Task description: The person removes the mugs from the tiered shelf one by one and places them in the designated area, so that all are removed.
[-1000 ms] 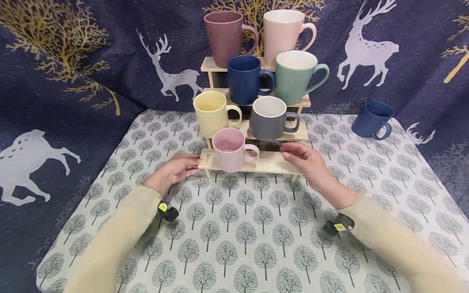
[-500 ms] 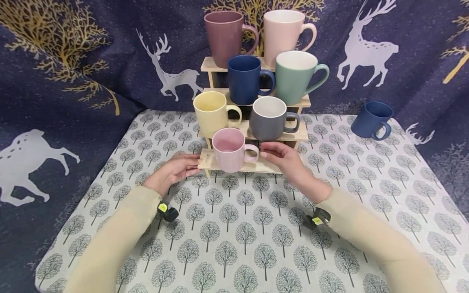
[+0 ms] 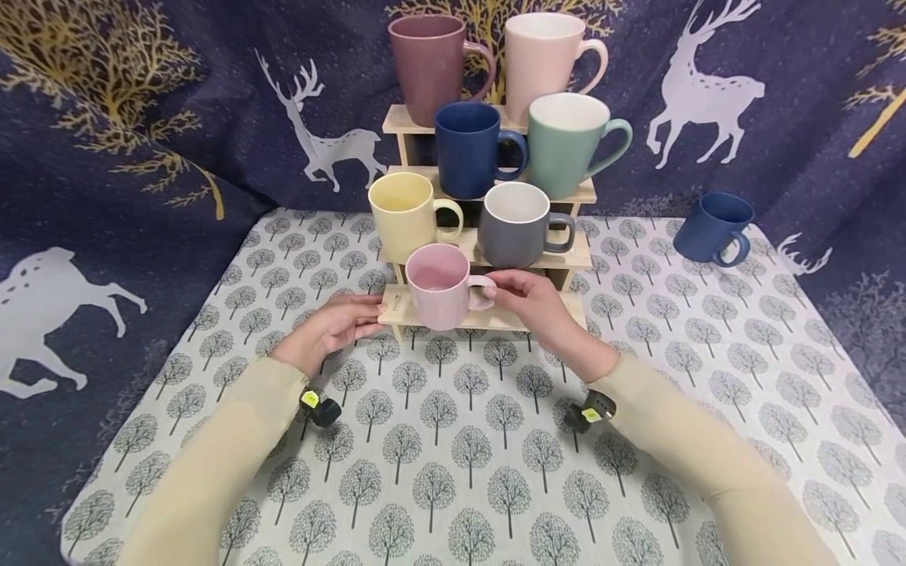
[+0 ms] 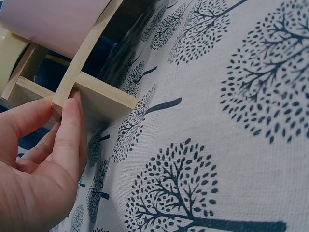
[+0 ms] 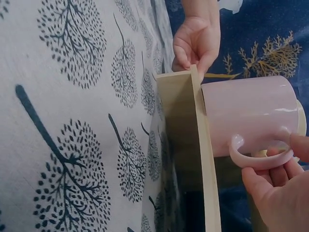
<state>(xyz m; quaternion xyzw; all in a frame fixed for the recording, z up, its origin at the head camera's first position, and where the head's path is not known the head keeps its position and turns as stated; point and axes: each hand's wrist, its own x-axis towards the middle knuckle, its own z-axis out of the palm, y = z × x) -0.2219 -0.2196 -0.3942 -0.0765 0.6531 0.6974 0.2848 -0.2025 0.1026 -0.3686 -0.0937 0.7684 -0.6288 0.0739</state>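
Observation:
A pink mug (image 3: pixel 436 297) stands upright on the lowest step of a wooden tiered shelf (image 3: pixel 518 314), its handle turned right. My right hand (image 3: pixel 532 308) has thumb and fingers at that handle, and the right wrist view shows them pinching the handle (image 5: pixel 260 161). At the step's left end, my left hand (image 3: pixel 338 326) grips the board. Close up in the left wrist view, the thumb lies on one face of the board (image 4: pixel 79 70) and the fingers on the other. Just above the pink mug are a yellow mug (image 3: pixel 402 218) and a grey mug (image 3: pixel 511 232).
Higher steps bear a dark blue mug (image 3: pixel 467 153), a green mug (image 3: pixel 564 149), a plum mug (image 3: pixel 427 75) and a pale pink mug (image 3: pixel 541 67). Another blue mug (image 3: pixel 710 229) sits on the tree-patterned tablecloth (image 3: pixel 439 472) at far right. A dark deer-print curtain (image 3: pixel 233 141) hangs behind.
My right hand has moved left from the right part of the lowest step to the pink mug's handle and taken hold of it. The left hand keeps its grip on the shelf.

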